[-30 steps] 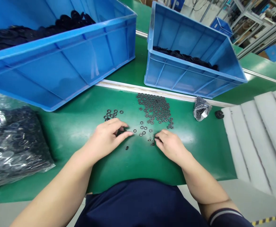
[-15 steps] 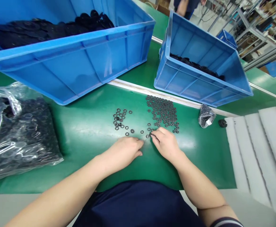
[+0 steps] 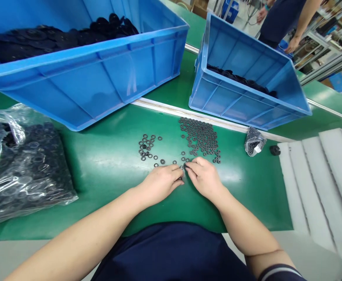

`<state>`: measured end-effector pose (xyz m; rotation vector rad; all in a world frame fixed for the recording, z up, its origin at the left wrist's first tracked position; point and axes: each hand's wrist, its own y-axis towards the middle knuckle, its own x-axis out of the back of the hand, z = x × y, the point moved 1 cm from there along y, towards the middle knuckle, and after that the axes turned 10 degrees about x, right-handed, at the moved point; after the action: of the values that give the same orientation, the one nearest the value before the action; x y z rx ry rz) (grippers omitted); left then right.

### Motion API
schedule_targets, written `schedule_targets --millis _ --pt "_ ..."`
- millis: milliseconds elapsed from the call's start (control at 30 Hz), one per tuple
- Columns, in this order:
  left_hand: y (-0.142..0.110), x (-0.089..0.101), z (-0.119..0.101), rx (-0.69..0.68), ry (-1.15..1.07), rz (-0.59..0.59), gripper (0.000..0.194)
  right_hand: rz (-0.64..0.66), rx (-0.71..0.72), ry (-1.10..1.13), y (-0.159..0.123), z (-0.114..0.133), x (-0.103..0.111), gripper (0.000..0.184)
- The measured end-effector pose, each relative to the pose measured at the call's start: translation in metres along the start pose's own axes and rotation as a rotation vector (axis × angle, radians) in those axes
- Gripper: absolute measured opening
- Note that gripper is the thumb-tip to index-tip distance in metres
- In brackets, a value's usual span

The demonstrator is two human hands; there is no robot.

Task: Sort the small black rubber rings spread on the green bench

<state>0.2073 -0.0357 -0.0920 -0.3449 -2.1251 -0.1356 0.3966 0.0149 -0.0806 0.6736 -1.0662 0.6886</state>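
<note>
My right hand (image 3: 204,177) pinches a small black ring (image 3: 185,165) between thumb and fingertips, close above the green table. Beside it, my left hand (image 3: 163,182) has its fingers closed; a dark bit shows at its fingertips, too small to name. The two hands' fingertips are nearly together. Several loose rings (image 3: 174,162) lie just beyond the fingers. A scattered group of thin rings (image 3: 146,146) is further left. Behind my right hand lies a dense patch of small dark rings (image 3: 200,134).
A big blue bin (image 3: 109,78) with black discs stands back left, another blue bin (image 3: 247,105) back right. A clear bag of black rings (image 3: 27,168) lies left, a small bag (image 3: 254,142) right. White foam blocks (image 3: 314,187) line the right side. Another person (image 3: 282,21) stands behind.
My left hand has moved right, up to my right hand, which stays nearly in place. The person behind has come further into view.
</note>
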Motion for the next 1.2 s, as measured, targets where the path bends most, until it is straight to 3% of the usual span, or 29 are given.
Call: schedule_targets --millis 300,400,600,733,933,1067,1200 --pt "0.003 -0.008 0.006 -0.004 0.013 -0.117 0.012 0.181 0.039 -0.139 -0.006 0.014 0.005 0.034" --pt "0.004 -0.012 0.009 -0.02 0.015 -0.163 0.015 0.148 0.03 -0.086 -0.005 0.011 0.005 0.033" --pt "0.006 -0.016 0.002 -0.117 0.049 -0.306 0.02 -0.048 -0.072 0.065 -0.018 -0.009 0.022 0.023" --pt "0.01 -0.017 -0.012 -0.213 0.055 -0.32 0.019 0.016 -0.114 0.068 -0.023 -0.02 0.033 0.015" --pt "0.018 -0.021 -0.025 -0.196 0.125 -0.274 0.026 0.08 -0.119 0.104 -0.024 -0.02 0.029 0.013" --pt "0.012 -0.006 -0.018 -0.145 -0.023 -0.289 0.021 0.097 -0.112 0.094 -0.023 -0.021 0.02 0.014" --pt "0.002 0.023 0.001 0.046 -0.232 -0.332 0.014 0.108 -0.101 0.052 -0.022 -0.022 0.016 0.017"
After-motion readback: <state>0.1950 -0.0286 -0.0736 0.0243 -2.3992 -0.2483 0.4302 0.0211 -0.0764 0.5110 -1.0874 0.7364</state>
